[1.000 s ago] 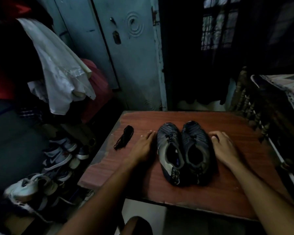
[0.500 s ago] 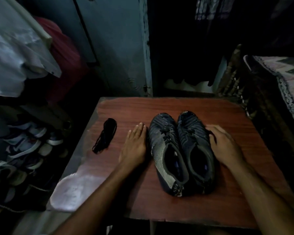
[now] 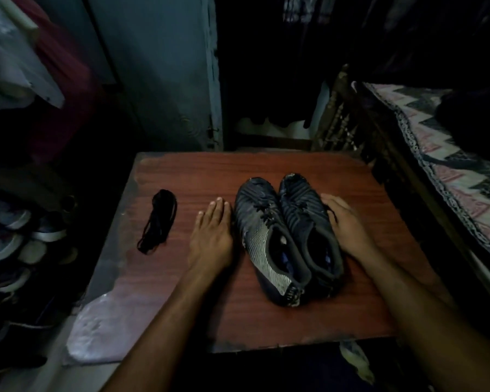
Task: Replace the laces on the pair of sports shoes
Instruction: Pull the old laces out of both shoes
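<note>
- Dim room around you: a grey-blue door straight ahead, hanging clothes at upper left, a bed with a patterned cover along the right.
- Your reddish wooden table fills the middle; its near left corner is worn pale.
- Left of the table, a heap of other shoes sits low in the dark.
- The pair of sports shoes stands side by side on the table, toes pointing away from you, dark laces in the eyelets.
- Your left hand lies flat on the wood just beside the left shoe, fingers straight and together.
- Your right hand rests against the outer side of the right shoe, fingers bent over its edge; how firmly they grip you cannot tell.
- A bundle of black laces lies on the table, well left of your left hand, touching nothing else.
</note>
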A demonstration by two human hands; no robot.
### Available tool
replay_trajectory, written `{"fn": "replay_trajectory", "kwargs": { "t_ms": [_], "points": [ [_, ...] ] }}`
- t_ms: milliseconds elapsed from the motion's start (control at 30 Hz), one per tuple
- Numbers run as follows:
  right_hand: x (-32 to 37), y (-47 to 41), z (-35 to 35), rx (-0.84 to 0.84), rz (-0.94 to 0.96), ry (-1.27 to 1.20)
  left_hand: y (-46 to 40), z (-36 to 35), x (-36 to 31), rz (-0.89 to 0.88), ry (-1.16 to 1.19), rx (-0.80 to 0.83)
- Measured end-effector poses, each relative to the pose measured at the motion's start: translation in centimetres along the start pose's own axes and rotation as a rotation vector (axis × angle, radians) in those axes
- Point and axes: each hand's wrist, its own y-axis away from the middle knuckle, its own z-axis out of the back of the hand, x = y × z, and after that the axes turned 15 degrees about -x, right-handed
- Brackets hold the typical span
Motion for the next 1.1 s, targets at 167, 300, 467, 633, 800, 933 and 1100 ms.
{"fn": "replay_trajectory", "kwargs": {
  "t_ms": [167, 300, 467, 633, 800, 933, 1100],
  "points": [
    [1.0, 2.2, 0.7, 0.031, -0.027, 0.006, 1.9, 1.6, 0.3, -0.030, -0.026, 0.026],
    [0.6, 4.0, 1.9, 0.029, -0.032, -0.001, 3.9, 2.1, -0.9, -0.057, -0.024, 0.031],
    [0.7, 6.9, 3.4, 0.025, -0.040, -0.012, 5.8, 2.2, -1.1, -0.058, 0.040, -0.009],
    [1.3, 7.9, 5.1, -0.026, -0.144, -0.164, 6.2, 3.0, -1.3, 0.017, 0.304, -0.020],
    [4.3, 9.8, 7.7, -0.019, -0.373, -0.479, 6.4, 4.3, -2.8, 0.003, 0.760, -0.107],
    [8.4, 10.8, 10.5, 0.182, -0.320, -0.455, 6.1, 4.1, -4.6, -0.135, 0.593, -0.126],
    [11.7, 11.3, 9.5, 0.400, -0.138, -0.083, 4.5, 3.2, -5.4, -0.425, 0.531, -0.087]
  ]
}}
